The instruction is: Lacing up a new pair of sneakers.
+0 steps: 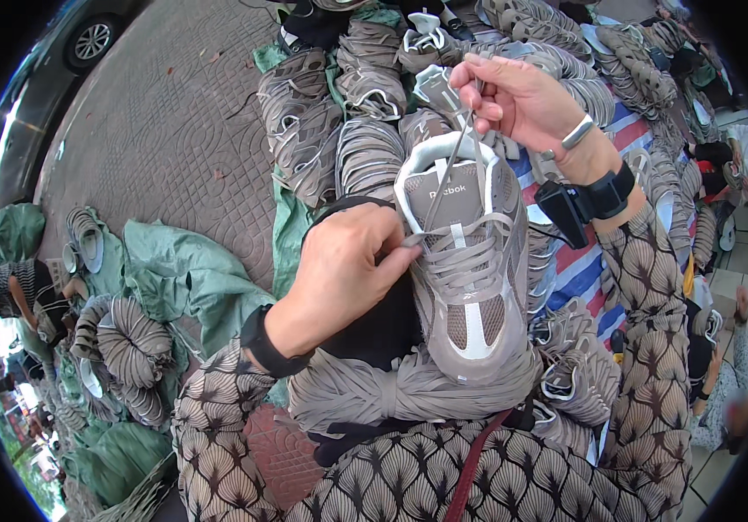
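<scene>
A grey-brown sneaker [465,252] with white trim rests on my lap, its toe pointing toward me. Grey lace crosses the lower part of its front in several rows. My left hand [343,270] pinches the shoelace at the sneaker's left side, thumb and forefinger together. Above the sneaker's collar, my right hand [513,100] holds the lace's raised end between closed fingers, with a strand running down to the tongue. Beneath the toe lies a tied bundle of flat grey laces [409,391].
Rows of stacked grey shoe uppers [300,130] lie ahead on a striped sheet [587,278]. Green sacking [187,261] and coiled uppers [130,339] are at left on the paving. A parked car [69,61] stands far left. Other people sit at both edges.
</scene>
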The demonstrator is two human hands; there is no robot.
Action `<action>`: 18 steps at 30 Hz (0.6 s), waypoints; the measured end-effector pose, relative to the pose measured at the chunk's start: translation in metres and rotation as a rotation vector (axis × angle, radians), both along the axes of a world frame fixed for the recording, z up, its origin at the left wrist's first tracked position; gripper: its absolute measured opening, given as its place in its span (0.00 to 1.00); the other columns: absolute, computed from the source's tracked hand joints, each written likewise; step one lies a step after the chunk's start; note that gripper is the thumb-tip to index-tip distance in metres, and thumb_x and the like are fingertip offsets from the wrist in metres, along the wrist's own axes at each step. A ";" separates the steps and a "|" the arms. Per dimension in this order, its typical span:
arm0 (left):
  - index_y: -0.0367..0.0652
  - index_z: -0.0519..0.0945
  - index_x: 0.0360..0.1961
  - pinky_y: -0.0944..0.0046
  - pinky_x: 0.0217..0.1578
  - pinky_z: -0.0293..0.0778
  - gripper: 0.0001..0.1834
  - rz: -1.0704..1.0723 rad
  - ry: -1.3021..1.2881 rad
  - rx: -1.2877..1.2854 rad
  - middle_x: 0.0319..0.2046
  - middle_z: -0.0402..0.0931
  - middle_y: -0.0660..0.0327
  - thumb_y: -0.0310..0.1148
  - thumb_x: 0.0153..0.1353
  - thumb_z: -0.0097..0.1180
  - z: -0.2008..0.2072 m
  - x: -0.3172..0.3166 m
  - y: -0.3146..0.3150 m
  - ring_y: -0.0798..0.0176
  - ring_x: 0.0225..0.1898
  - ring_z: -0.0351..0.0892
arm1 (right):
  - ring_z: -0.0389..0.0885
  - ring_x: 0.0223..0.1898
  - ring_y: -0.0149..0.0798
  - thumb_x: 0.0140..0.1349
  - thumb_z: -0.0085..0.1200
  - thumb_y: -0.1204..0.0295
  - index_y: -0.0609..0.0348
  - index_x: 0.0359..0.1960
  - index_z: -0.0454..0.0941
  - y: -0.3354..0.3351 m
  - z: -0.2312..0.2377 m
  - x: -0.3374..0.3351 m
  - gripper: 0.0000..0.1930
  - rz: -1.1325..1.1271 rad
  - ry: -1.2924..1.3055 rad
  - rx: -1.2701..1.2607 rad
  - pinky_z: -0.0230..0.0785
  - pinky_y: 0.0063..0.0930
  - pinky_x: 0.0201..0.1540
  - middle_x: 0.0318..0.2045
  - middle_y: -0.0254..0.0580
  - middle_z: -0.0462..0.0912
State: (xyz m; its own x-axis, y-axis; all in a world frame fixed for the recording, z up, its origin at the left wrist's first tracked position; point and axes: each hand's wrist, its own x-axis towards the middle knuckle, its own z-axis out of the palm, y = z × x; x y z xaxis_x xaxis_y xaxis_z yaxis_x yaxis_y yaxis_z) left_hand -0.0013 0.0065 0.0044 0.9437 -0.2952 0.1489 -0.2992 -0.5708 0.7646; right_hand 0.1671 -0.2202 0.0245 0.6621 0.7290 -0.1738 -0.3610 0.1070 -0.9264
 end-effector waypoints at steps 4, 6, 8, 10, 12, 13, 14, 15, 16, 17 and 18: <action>0.40 0.70 0.19 0.57 0.19 0.67 0.09 0.165 -0.303 0.233 0.15 0.68 0.57 0.27 0.46 0.59 -0.004 0.008 -0.016 0.52 0.15 0.70 | 0.70 0.23 0.21 0.71 0.43 0.62 0.63 0.44 0.76 0.003 0.017 -0.012 0.16 -0.068 -0.046 -0.102 0.73 0.18 0.29 0.30 0.32 0.77; 0.40 0.69 0.19 0.56 0.22 0.67 0.07 0.165 -0.297 0.285 0.18 0.71 0.56 0.26 0.45 0.56 -0.003 0.008 -0.016 0.51 0.20 0.73 | 0.70 0.22 0.20 0.71 0.43 0.60 0.63 0.45 0.76 0.008 0.026 -0.018 0.17 -0.104 -0.133 -0.168 0.71 0.16 0.23 0.32 0.34 0.78; 0.39 0.72 0.22 0.62 0.27 0.69 0.07 0.143 -0.331 0.266 0.22 0.73 0.59 0.26 0.47 0.59 -0.001 0.008 -0.017 0.56 0.23 0.75 | 0.67 0.19 0.19 0.70 0.44 0.59 0.62 0.44 0.77 0.007 0.031 -0.020 0.18 -0.156 -0.161 -0.242 0.67 0.14 0.19 0.28 0.31 0.75; 0.38 0.74 0.24 0.64 0.29 0.70 0.07 0.024 -0.177 0.036 0.24 0.74 0.60 0.27 0.48 0.61 -0.002 0.008 -0.008 0.59 0.25 0.75 | 0.63 0.16 0.17 0.70 0.44 0.59 0.62 0.44 0.77 0.004 0.036 -0.017 0.18 -0.085 -0.232 -0.318 0.62 0.13 0.17 0.23 0.26 0.69; 0.37 0.75 0.25 0.67 0.32 0.70 0.07 -0.091 -0.021 -0.190 0.26 0.75 0.62 0.27 0.49 0.63 0.001 0.007 -0.002 0.62 0.27 0.75 | 0.61 0.16 0.17 0.70 0.44 0.59 0.62 0.44 0.77 0.007 0.042 -0.019 0.18 -0.082 -0.230 -0.309 0.61 0.12 0.16 0.22 0.24 0.66; 0.37 0.76 0.26 0.68 0.33 0.70 0.08 -0.090 0.116 -0.251 0.26 0.75 0.62 0.27 0.50 0.64 0.002 0.006 -0.001 0.64 0.27 0.75 | 0.60 0.16 0.16 0.70 0.44 0.59 0.62 0.44 0.78 0.007 0.043 -0.019 0.18 -0.082 -0.226 -0.305 0.59 0.11 0.15 0.20 0.23 0.63; 0.36 0.77 0.28 0.70 0.33 0.70 0.09 -0.090 0.253 -0.312 0.25 0.75 0.62 0.27 0.50 0.65 0.002 0.006 0.000 0.65 0.28 0.75 | 0.60 0.16 0.16 0.70 0.44 0.59 0.62 0.44 0.78 0.007 0.041 -0.020 0.18 -0.081 -0.226 -0.307 0.59 0.11 0.15 0.20 0.23 0.63; 0.36 0.77 0.28 0.70 0.33 0.70 0.09 -0.087 0.253 -0.312 0.25 0.75 0.62 0.27 0.50 0.65 0.002 0.006 0.000 0.65 0.28 0.75 | 0.60 0.16 0.16 0.70 0.44 0.59 0.62 0.45 0.77 0.008 0.039 -0.020 0.18 -0.088 -0.215 -0.290 0.59 0.11 0.15 0.20 0.23 0.63; 0.36 0.76 0.27 0.70 0.31 0.70 0.09 -0.076 0.309 -0.332 0.24 0.75 0.62 0.27 0.50 0.65 0.001 0.006 0.000 0.66 0.26 0.74 | 0.60 0.16 0.16 0.71 0.44 0.59 0.62 0.45 0.77 0.008 0.038 -0.020 0.18 -0.096 -0.204 -0.274 0.58 0.11 0.15 0.21 0.23 0.63; 0.36 0.76 0.26 0.70 0.29 0.70 0.09 -0.065 0.365 -0.351 0.22 0.74 0.61 0.27 0.50 0.65 0.001 0.006 -0.001 0.66 0.24 0.74 | 0.60 0.16 0.16 0.71 0.44 0.59 0.62 0.45 0.77 0.009 0.037 -0.020 0.18 -0.093 -0.204 -0.274 0.58 0.11 0.15 0.21 0.23 0.63; 0.36 0.76 0.26 0.70 0.29 0.70 0.09 -0.063 0.365 -0.352 0.22 0.74 0.61 0.27 0.50 0.65 0.001 0.006 -0.003 0.66 0.24 0.74 | 0.60 0.16 0.16 0.70 0.44 0.59 0.62 0.46 0.77 0.010 0.036 -0.020 0.18 -0.091 -0.196 -0.253 0.58 0.11 0.15 0.21 0.24 0.64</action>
State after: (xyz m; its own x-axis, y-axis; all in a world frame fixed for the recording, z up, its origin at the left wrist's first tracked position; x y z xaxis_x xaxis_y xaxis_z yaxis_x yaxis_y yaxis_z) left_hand 0.0048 0.0038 0.0052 0.9348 -0.3443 -0.0867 -0.0020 -0.2495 0.9684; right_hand 0.1475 -0.2101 0.0601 0.7612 0.6154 -0.2045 -0.1728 -0.1114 -0.9786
